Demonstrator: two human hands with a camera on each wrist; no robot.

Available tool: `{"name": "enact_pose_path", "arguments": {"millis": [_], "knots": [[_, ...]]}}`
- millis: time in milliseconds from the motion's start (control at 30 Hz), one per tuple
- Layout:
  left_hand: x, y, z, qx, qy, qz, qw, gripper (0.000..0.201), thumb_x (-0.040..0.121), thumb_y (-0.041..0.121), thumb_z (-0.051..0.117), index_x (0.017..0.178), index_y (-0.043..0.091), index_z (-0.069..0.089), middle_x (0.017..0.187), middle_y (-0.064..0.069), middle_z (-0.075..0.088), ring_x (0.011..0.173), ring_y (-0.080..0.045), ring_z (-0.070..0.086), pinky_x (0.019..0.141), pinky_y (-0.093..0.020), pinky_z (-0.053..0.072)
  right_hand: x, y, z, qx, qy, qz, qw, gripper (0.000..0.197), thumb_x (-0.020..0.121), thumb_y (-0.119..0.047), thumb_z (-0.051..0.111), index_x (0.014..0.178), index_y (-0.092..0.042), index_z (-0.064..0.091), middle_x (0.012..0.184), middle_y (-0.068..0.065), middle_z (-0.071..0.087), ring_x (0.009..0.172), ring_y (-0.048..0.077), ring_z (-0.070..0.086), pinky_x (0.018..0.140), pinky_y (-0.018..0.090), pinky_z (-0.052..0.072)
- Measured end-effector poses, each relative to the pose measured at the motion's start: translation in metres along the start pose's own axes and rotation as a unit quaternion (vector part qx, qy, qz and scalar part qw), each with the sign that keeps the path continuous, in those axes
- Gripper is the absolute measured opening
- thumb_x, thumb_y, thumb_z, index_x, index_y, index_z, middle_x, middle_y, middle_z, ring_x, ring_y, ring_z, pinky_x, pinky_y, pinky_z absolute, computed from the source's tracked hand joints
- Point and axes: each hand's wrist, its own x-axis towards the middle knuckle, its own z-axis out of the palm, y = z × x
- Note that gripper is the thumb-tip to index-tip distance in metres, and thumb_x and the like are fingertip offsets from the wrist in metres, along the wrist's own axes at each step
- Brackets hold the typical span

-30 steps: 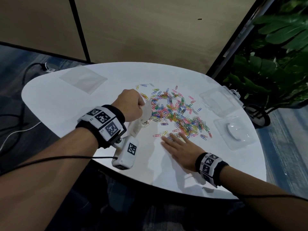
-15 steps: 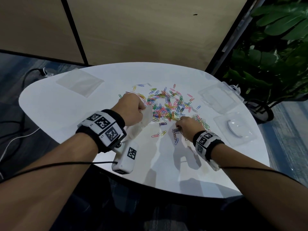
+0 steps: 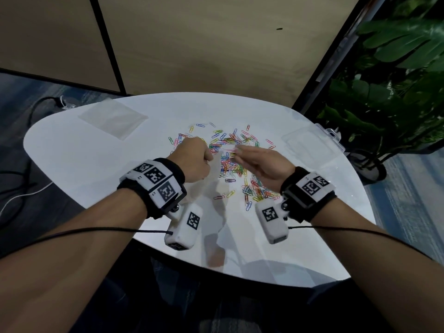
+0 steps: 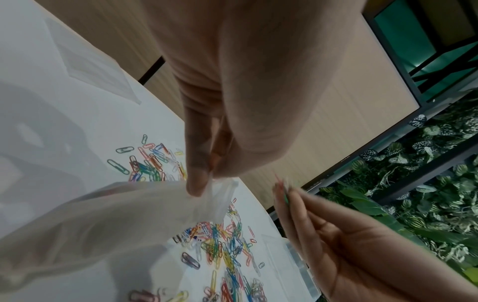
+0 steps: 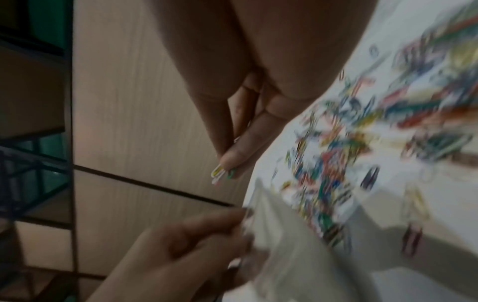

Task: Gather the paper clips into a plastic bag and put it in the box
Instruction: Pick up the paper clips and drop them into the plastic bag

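Coloured paper clips (image 3: 230, 150) lie scattered over the middle of the white table (image 3: 84, 159). My left hand (image 3: 194, 162) pinches the rim of a clear plastic bag (image 4: 134, 206) and holds it lifted above the table; the bag (image 3: 216, 169) hangs just right of that hand. My right hand (image 3: 259, 162) is raised beside the bag's mouth and pinches a few paper clips (image 5: 220, 173) between thumb and fingertips (image 4: 284, 194). A clear plastic box (image 3: 312, 145) lies at the right of the table.
A second flat plastic bag (image 3: 113, 118) lies at the table's far left. Green plants (image 3: 396, 92) stand to the right, beyond the table edge. A wooden wall (image 3: 216, 44) rises behind. Cables (image 3: 24, 188) run over the floor at the left.
My right hand lay flat on the table, then closed on clips at the pile's near edge. Now it has lifted them up and leftward to the bag's mouth. My left hand kept holding the bag.
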Motion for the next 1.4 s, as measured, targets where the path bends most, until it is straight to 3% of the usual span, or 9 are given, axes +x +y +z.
{"name": "enact_pose_path", "arguments": {"millis": [133, 267, 467, 667, 833, 900, 1000, 1100, 1400], "knots": [[-0.001, 0.002, 0.001, -0.017, 0.017, 0.004, 1.0, 0.023, 0.085, 0.005, 0.06, 0.098, 0.01, 0.078, 0.095, -0.007, 0.075, 0.089, -0.022, 0.069, 0.081, -0.025, 0.053, 0.0, 0.023, 0.032, -0.124, 0.015, -0.009, 0.992, 0.02, 0.082, 0.009, 0.068, 0.101, 0.003, 0.071, 0.1, 0.023, 0.073, 0.083, 0.025, 0.071, 0.081, 0.028, 0.06], [-0.004, 0.001, -0.001, -0.066, 0.008, -0.011, 0.998, 0.021, 0.085, 0.0, 0.06, 0.098, 0.007, 0.075, 0.086, -0.009, 0.076, 0.071, -0.018, 0.074, 0.067, -0.021, 0.055, 0.009, 0.037, 0.041, -0.417, 0.093, -0.113, 0.897, 0.02, 0.08, -0.003, 0.072, 0.098, -0.012, 0.077, 0.092, 0.009, 0.077, 0.084, 0.019, 0.071, 0.084, 0.035, 0.059], [-0.008, 0.002, -0.006, -0.066, 0.014, 0.004, 0.998, 0.025, 0.083, 0.0, 0.056, 0.091, 0.007, 0.079, 0.082, -0.01, 0.077, 0.078, -0.02, 0.074, 0.08, -0.03, 0.06, 0.007, 0.03, 0.052, -0.623, -0.021, -0.173, 0.762, 0.022, 0.085, -0.01, 0.063, 0.1, -0.014, 0.078, 0.088, 0.001, 0.075, 0.077, 0.013, 0.066, 0.072, 0.022, 0.049], [-0.001, -0.008, -0.011, -0.035, 0.045, -0.024, 0.998, 0.027, 0.083, 0.004, 0.059, 0.102, 0.011, 0.077, 0.095, -0.006, 0.071, 0.095, -0.023, 0.067, 0.076, -0.023, 0.048, 0.012, 0.012, 0.026, -0.51, 0.009, -0.209, 0.834, 0.018, 0.086, -0.01, 0.063, 0.091, -0.019, 0.078, 0.089, 0.002, 0.076, 0.081, 0.018, 0.072, 0.081, 0.039, 0.06], [-0.003, -0.008, -0.012, -0.018, 0.044, -0.013, 0.999, 0.032, 0.084, 0.001, 0.057, 0.11, 0.009, 0.075, 0.109, -0.009, 0.071, 0.102, -0.024, 0.066, 0.083, -0.023, 0.049, 0.005, 0.081, -0.019, -0.839, -0.208, -0.142, 0.483, 0.059, 0.098, -0.033, 0.048, 0.152, -0.025, 0.028, 0.161, 0.005, 0.023, 0.143, 0.025, 0.03, 0.113, 0.048, 0.035], [-0.003, -0.009, -0.012, -0.012, 0.04, -0.015, 0.999, 0.032, 0.084, 0.002, 0.057, 0.109, 0.009, 0.075, 0.107, -0.007, 0.071, 0.098, -0.022, 0.066, 0.08, -0.022, 0.047, 0.0, 0.102, -0.036, -0.871, -0.239, -0.154, 0.4, 0.068, 0.099, -0.035, 0.044, 0.156, -0.024, 0.011, 0.165, 0.004, 0.004, 0.15, 0.027, 0.013, 0.12, 0.05, 0.021], [-0.003, -0.009, -0.015, -0.01, 0.04, -0.017, 0.999, 0.031, 0.084, 0.003, 0.057, 0.11, 0.01, 0.074, 0.104, -0.004, 0.07, 0.092, -0.018, 0.062, 0.079, -0.021, 0.045, 0.005, 0.093, -0.069, -0.894, -0.162, -0.151, 0.391, 0.065, 0.101, -0.036, 0.037, 0.156, -0.023, 0.007, 0.165, 0.002, 0.001, 0.151, 0.032, 0.004, 0.121, 0.052, 0.009], [-0.002, -0.007, -0.015, -0.008, 0.039, -0.01, 0.999, 0.032, 0.085, 0.002, 0.056, 0.112, 0.009, 0.074, 0.11, -0.007, 0.071, 0.101, -0.021, 0.065, 0.083, -0.022, 0.047, 0.011, 0.076, -0.101, -0.9, -0.068, -0.149, 0.404, 0.056, 0.1, -0.033, 0.041, 0.153, -0.021, 0.026, 0.162, 0.008, 0.021, 0.144, 0.044, 0.025, 0.115, 0.058, 0.027], [-0.004, -0.004, -0.01, 0.003, 0.024, -0.001, 1.0, 0.035, 0.085, 0.0, 0.055, 0.114, 0.009, 0.073, 0.11, -0.007, 0.07, 0.111, -0.024, 0.06, 0.089, -0.025, 0.047, 0.027, 0.065, -0.082, -0.793, 0.013, -0.176, 0.583, 0.019, 0.094, -0.01, 0.056, 0.107, -0.008, 0.07, 0.099, 0.01, 0.067, 0.09, 0.031, 0.066, 0.072, 0.028, 0.048]]}}
